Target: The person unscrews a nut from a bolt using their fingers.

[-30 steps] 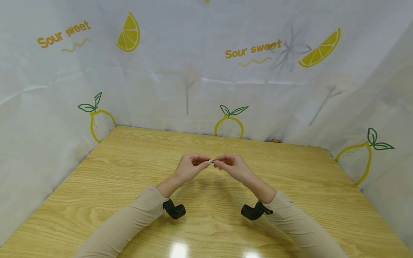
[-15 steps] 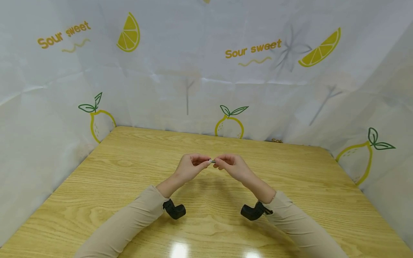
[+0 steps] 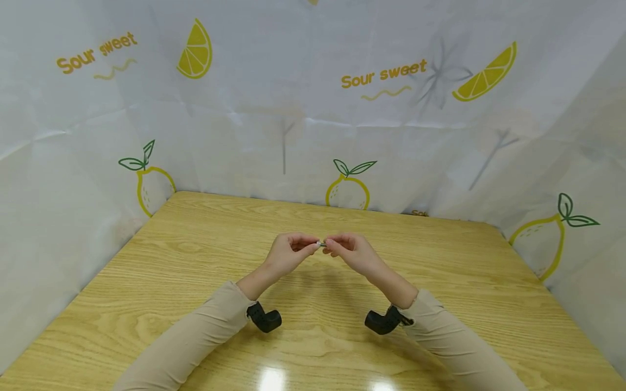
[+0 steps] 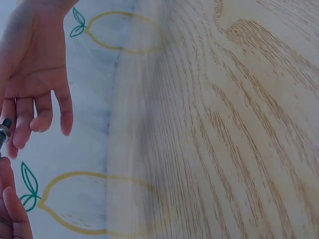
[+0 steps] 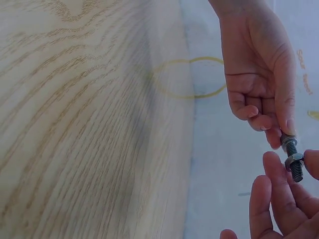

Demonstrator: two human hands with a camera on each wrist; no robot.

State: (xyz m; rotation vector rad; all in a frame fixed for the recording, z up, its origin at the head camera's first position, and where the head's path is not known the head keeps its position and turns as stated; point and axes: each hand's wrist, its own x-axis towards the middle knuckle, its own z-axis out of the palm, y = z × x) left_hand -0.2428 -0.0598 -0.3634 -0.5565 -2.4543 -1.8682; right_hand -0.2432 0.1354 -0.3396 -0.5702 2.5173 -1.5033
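A dark metal bolt [image 5: 297,175] with a threaded shank is held between both hands above the table. My left hand [image 3: 288,254] pinches the bolt's head end with thumb and fingers. Partway along the thread sits a hex nut [image 5: 293,161]. My right hand [image 3: 356,254] has its thumb on the nut and fingers around the other side, at the threaded end. In the left wrist view only part of the bolt shows at the left edge, beside the right hand's fingers.
Beneath the hands lies a wood-grain table [image 3: 313,336]. A white curtain [image 3: 254,98] printed with lemons and lettering surrounds its far and side edges. Each wrist carries a black camera mount [image 3: 266,319], close over the tabletop.
The right hand's fingertips have shifted slightly at the bolt's threaded end, and a little more of the metal shows between the hands. The left hand stays in place.
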